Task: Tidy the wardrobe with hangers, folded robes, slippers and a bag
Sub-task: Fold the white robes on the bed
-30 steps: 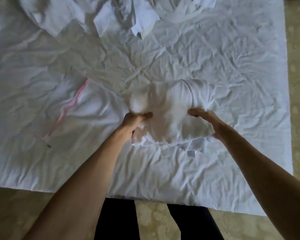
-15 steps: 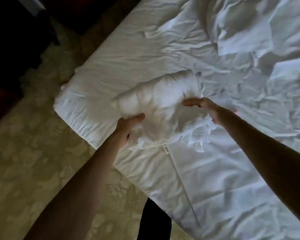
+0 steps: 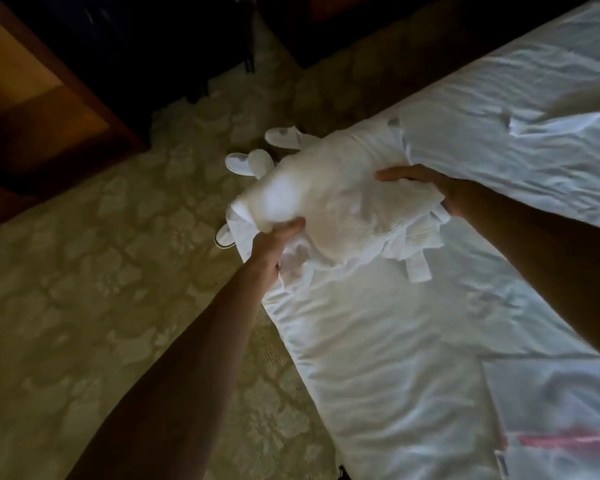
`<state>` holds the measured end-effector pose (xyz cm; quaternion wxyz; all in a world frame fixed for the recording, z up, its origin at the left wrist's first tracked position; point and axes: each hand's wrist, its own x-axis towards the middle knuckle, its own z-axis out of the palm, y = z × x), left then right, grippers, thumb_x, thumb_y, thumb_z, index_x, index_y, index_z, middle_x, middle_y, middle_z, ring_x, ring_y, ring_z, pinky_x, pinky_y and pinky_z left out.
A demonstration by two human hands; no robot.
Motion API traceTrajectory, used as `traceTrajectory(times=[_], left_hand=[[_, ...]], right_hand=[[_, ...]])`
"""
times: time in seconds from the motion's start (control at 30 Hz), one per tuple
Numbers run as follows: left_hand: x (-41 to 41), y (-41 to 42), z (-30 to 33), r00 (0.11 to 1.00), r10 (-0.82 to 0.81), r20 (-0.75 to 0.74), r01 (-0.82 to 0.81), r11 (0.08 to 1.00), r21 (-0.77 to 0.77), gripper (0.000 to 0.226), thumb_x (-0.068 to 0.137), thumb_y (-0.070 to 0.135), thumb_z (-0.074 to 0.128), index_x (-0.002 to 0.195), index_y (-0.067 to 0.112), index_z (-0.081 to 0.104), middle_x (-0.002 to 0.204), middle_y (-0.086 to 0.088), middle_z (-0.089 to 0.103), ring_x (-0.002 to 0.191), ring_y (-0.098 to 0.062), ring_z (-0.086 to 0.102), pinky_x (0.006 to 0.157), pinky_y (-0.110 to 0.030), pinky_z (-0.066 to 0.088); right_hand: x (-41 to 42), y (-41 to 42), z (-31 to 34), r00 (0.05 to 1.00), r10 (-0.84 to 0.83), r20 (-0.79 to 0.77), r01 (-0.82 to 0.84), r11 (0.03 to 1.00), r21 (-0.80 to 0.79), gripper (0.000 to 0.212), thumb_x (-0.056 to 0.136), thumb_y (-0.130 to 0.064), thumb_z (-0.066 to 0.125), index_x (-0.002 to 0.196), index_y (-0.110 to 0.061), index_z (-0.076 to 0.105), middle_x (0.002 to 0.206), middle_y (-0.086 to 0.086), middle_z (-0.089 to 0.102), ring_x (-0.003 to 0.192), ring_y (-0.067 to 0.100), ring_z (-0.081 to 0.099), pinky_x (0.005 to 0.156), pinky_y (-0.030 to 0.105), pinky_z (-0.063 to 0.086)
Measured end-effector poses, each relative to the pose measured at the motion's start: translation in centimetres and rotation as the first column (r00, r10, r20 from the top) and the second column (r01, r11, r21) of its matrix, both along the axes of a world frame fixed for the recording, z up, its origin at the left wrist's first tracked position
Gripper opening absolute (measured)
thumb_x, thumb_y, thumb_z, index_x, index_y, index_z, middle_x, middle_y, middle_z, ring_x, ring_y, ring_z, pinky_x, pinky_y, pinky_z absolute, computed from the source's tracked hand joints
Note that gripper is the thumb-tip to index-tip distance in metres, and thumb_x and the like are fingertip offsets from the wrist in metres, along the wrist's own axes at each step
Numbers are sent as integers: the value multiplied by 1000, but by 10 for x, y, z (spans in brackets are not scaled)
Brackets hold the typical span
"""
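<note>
a: what do the hands do?
b: the left hand (image 3: 269, 242) grips the near left edge of the folded robe (image 3: 329, 199), thumb on top and fingers curled beneath. the right hand (image 3: 426, 183) clasps the right edge, thumb laid across the upper face.

a: where is the robe?
b: held between both hands, over the corner of the bed (image 3: 413, 358), partly past its edge and above the carpet (image 3: 101, 271). it is a white waffle-weave bundle; a loose belt end (image 3: 417, 271) hangs from its near side onto the sheet.

a: what lies beyond it?
b: white slippers (image 3: 248, 161) on the carpet just past the bed corner, partly hidden behind the robe; their number cannot be told. a pink-trimmed cloth (image 3: 565, 441) lies on the sheet at lower right. dark wooden furniture (image 3: 32, 109) stands at upper left.
</note>
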<state>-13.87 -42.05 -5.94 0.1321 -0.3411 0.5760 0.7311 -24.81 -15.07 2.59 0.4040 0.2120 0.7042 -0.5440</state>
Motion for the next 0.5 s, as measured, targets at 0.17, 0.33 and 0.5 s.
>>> traceTrajectory(times=[0.17, 0.33, 0.5], left_hand=[[-18, -11, -45, 995, 42, 94, -37, 998, -60, 67, 63, 37, 92, 119, 7, 70, 113, -7, 74, 103, -25, 71, 101, -43, 53], [-29, -2, -66, 973, 116, 199, -41, 937, -348, 66, 70, 39, 90, 120, 5, 64, 113, -6, 70, 107, -26, 67, 98, -36, 53], [-25, 2, -32, 945, 236, 228, -76, 833, -548, 106, 63, 40, 85, 146, 7, 27, 135, -15, 48, 123, -38, 52, 97, -42, 48]], right_hand=[[-30, -19, -41, 1000, -25, 0, 25, 998, 53, 46, 82, -45, 76, 97, -7, 54, 93, 12, 60, 81, 24, 57, 83, 38, 45], [-49, -22, -80, 993, 81, -83, -78, 996, 49, 92, 66, -45, 89, 140, -9, 49, 124, 7, 64, 104, 26, 64, 96, 42, 51], [-47, -12, -63, 990, 77, -119, -67, 994, 88, 97, 56, -56, 92, 136, -17, 52, 130, 2, 62, 108, 21, 64, 94, 39, 53]])
